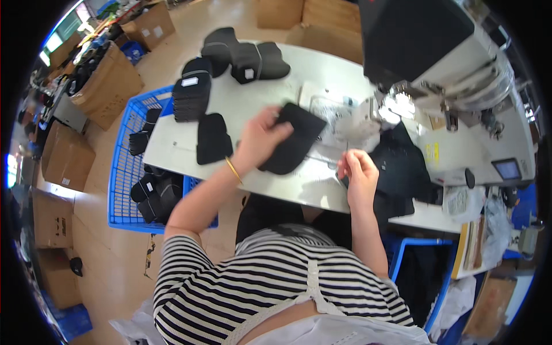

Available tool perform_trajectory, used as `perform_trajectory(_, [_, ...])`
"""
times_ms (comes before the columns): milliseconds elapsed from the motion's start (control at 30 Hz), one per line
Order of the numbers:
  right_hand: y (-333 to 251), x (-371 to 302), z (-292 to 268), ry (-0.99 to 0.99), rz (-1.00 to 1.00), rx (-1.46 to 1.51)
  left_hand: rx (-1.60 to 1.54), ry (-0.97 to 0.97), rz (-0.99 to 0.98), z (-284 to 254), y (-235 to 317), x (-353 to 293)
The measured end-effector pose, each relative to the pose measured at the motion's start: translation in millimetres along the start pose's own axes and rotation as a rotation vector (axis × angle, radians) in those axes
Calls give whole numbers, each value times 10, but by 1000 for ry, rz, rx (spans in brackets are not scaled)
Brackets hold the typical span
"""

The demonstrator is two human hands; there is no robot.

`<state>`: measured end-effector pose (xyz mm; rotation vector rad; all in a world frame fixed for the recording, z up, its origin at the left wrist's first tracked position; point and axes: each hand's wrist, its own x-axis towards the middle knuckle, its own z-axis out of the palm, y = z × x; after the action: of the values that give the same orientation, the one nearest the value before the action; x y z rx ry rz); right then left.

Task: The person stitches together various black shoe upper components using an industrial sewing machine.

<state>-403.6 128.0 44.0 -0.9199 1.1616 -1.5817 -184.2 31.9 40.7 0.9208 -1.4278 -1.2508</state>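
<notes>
Between the thumb and fingers of my left hand point(261, 138) is a black fabric panel point(296, 138) with rounded corners, tilted above the white table point(259, 181). My right hand point(361, 172) is closed in a pinch beside the sewing machine head point(365, 121); whatever lies between its fingertips is too small to make out. To the left of the held panel, a few similar black panels point(213, 138) lie on the table. Black fabric point(399, 161) is draped just right of my right hand, under the bright machine lamp.
Tied stacks of black panels point(247, 57) stand at the table's far left. A blue basket point(118, 190) with more bundles is left of the table, and another blue bin point(402, 244) is at the lower right. Cardboard boxes point(109, 86) line the floor.
</notes>
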Motion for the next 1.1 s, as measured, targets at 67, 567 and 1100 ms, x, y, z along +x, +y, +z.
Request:
perform_trajectory(67, [3, -4, -43, -47, -28, -2, -183, 56, -46, -126, 51, 174])
perform_trajectory(567, [-311, -19, -470, 319, -739, -1192, 1039, 233, 591, -333, 97, 341])
perform_trajectory(1100, [-151, 58, -1165, 517, -389, -1702, 1362, 157, 183, 273, -410, -415])
